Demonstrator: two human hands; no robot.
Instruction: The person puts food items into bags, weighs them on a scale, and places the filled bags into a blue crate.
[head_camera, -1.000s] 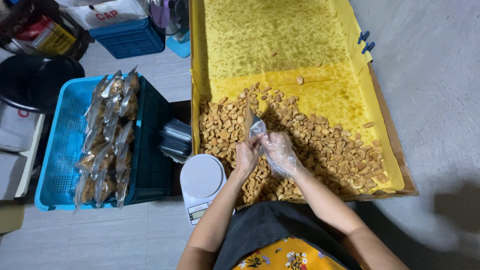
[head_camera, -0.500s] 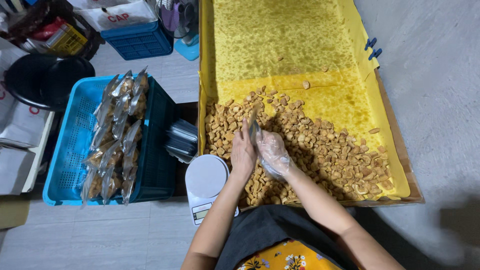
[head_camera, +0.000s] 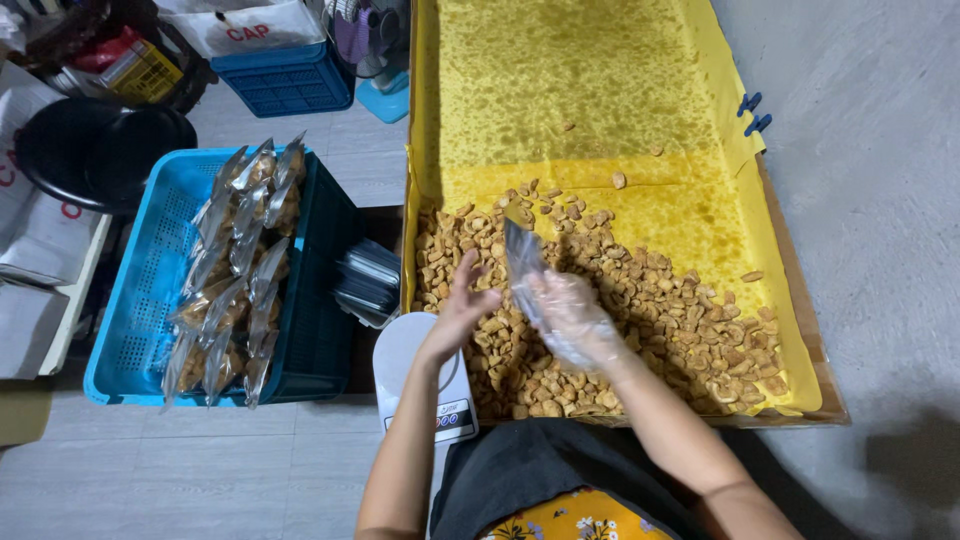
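Tray (head_camera: 800, 330): large, shallow, brown-edged, lined with yellow paper; far half bare and oil-speckled, near half under snacks.
Floor (head_camera: 870, 150): grey concrete to the right, pale tiles to the left.
Crate (head_camera: 130, 330): light blue plastic, left of tray, holding filled packs.
Snacks (head_camera: 690, 320): golden-brown pieces heaped over near half of tray, a few strays farther up on the paper.
Packs (head_camera: 235, 270): clear, filled with snacks, stacked upright in a row inside crate, tops pinched flat.
Stool (head_camera: 95, 150): black, round, beyond crate at upper left.
Basket (head_camera: 285, 80): dark blue, at top, a white bag resting on it.
Scale (head_camera: 415, 370): white, round platter, between crate and tray, just below left hand, partly hidden by forearm.
Bag stack (head_camera: 368, 282): empty clear bags, piled between crate and tray edge.
Right hand (head_camera: 575, 318): in a thin clear glove, over the snack heap, fingers closed around lower part of bag.
Left hand (head_camera: 465, 300): bare, fingers spread and loosely open, just left of bag, above snacks near tray's left edge; holding nothing visible.
Bag (head_camera: 522, 255): small, clear, upright, pinched in right hand, top rising above the heap; contents not readable.
Clips (head_camera: 752, 112): two blue ones on right edge of paper.
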